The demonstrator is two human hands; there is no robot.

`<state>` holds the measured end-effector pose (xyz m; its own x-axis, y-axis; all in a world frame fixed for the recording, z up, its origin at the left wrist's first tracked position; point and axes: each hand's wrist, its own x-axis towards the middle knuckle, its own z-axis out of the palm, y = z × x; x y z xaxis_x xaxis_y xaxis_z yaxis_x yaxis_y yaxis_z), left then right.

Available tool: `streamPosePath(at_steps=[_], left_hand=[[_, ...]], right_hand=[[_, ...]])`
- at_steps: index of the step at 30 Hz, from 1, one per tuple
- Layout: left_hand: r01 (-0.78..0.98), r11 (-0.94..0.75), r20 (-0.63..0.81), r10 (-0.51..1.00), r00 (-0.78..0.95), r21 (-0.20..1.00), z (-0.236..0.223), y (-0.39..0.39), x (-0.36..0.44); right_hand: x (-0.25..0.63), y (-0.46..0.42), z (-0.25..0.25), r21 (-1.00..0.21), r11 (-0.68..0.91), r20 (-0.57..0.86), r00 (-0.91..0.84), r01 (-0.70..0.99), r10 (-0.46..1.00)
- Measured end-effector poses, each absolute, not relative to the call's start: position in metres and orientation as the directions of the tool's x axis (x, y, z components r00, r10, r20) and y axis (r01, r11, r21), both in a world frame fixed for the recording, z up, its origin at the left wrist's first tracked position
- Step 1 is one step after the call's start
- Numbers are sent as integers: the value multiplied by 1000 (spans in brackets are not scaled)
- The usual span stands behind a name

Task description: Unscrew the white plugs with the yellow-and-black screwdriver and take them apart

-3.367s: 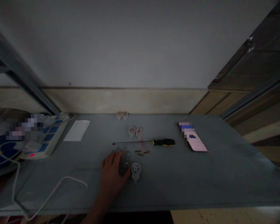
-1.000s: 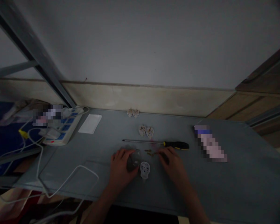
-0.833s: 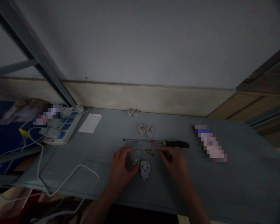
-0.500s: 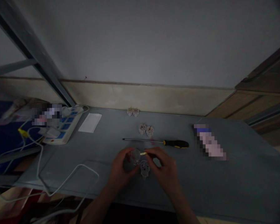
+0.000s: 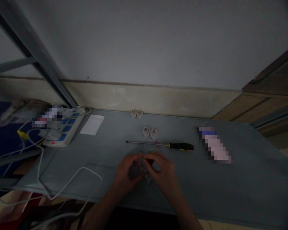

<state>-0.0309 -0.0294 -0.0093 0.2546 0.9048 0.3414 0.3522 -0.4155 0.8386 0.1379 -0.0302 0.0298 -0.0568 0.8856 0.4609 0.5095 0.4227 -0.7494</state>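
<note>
A power strip [image 5: 67,125] is seen at the left of the table [image 5: 252,182], a plug cover [image 5: 143,165] is pinched between the pressed-together left hand [image 5: 126,172] and right hand [image 5: 163,171], and a screwdriver [image 5: 180,146] is laid just beyond them.

Both hands were closed together at the front of the grey desk [image 5: 232,188]. The left hand [image 5: 126,174] and the right hand [image 5: 163,172] enclosed a translucent plug casing [image 5: 143,165], partly hidden by the fingers [image 5: 150,156]. A white plug part [image 5: 148,179] showed just below them. A yellow-and-black screwdriver [image 5: 181,146] lay beyond the hands, with two pairs of plug components [image 5: 150,132] [image 5: 136,113] farther back. A blue-socketed power strip [image 5: 70,126] stood at left.
</note>
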Motion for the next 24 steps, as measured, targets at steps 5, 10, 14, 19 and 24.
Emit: streamPosePath(at_steps=[5, 10, 14, 19, 24], left_hand=[[348, -319, 274, 946, 173, 882, -8, -28, -30], [353, -274, 239, 961, 139, 895, -8, -26, -29], [344, -275, 233, 960, 158, 898, -8, -26, -28], [363, -284, 237, 957, 170, 887, -9, -26, -29], [375, -278, 217, 956, 197, 885, -9, -25, -28]], right_hand=[[153, -27, 25, -747, 398, 469, -3, 532, 883], [192, -17, 5, -753, 271, 385, 68, 599, 920], [204, -12, -10, -739, 203, 306, 51, 643, 951], [195, -11, -13, -716, 197, 287, 24, 670, 958], [184, -15, 4, -715, 258, 347, 9, 649, 938]])
